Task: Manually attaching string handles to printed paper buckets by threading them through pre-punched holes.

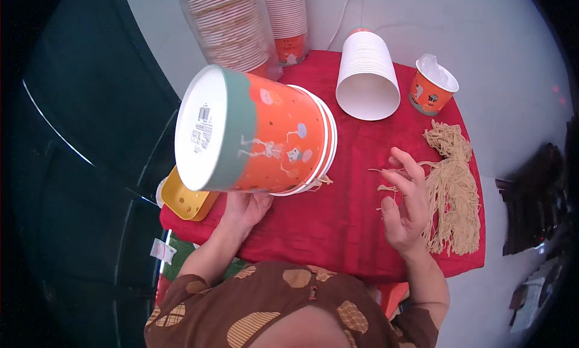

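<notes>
Orange buckets [271, 127], base leftward, lie crosswise at left hand [248, 208], grip hard to tell; right hand [405, 209], fingers parted, beside yarn [455, 194].

Barcode [204, 113] and print [198, 141] mark the bucket base [194, 124], lettering [291, 45] a stacked cup [289, 50].

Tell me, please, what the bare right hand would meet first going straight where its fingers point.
The right hand would probably meet the white round-mouthed paper bucket stack first, though depth is unclear.
</notes>
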Tool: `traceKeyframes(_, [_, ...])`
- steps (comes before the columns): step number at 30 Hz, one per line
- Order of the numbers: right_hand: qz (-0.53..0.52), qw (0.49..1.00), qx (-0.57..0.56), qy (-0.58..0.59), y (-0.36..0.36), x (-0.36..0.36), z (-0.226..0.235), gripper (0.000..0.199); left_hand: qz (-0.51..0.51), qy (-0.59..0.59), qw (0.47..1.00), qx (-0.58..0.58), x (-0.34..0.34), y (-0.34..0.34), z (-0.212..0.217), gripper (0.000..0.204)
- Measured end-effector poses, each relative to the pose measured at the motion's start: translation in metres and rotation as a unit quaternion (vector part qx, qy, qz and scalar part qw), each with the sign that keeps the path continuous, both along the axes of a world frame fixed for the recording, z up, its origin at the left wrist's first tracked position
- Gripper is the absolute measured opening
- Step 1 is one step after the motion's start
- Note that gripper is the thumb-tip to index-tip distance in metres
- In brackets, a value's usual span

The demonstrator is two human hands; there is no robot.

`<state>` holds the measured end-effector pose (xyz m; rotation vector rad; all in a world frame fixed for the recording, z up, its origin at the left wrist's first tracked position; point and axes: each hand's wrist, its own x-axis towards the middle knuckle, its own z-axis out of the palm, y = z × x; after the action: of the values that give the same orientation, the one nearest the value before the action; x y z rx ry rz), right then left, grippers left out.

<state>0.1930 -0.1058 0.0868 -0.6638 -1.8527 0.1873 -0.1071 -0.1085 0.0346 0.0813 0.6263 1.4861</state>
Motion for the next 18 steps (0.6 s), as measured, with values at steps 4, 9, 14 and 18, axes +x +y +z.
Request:
traceKeyframes(4, [0.019,1.000,-0.006,0.003,0.003,-0.012,0.006,0.034,-0.106,-0.075,0.983,0.129,-0.014,-0.002,-0.021,0.026])
traceKeyframes(9, [0.028,0.999,-0.029,0.015,0.010,-0.028,0.008,0.027,-0.092,-0.171,0.974,0.115,-0.005,-0.003,-0.007,0.017])
traceKeyframes(14, [0.076,0.993,-0.074,0.047,0.016,-0.043,0.007,0.022,-0.085,-0.226,0.963,0.120,0.002,-0.003,0.001,0.019])
traceKeyframes(18, [0.096,0.992,-0.069,0.046,0.027,-0.054,0.005,0.022,-0.077,-0.250,0.958,0.117,0.004,-0.006,0.002,0.020])
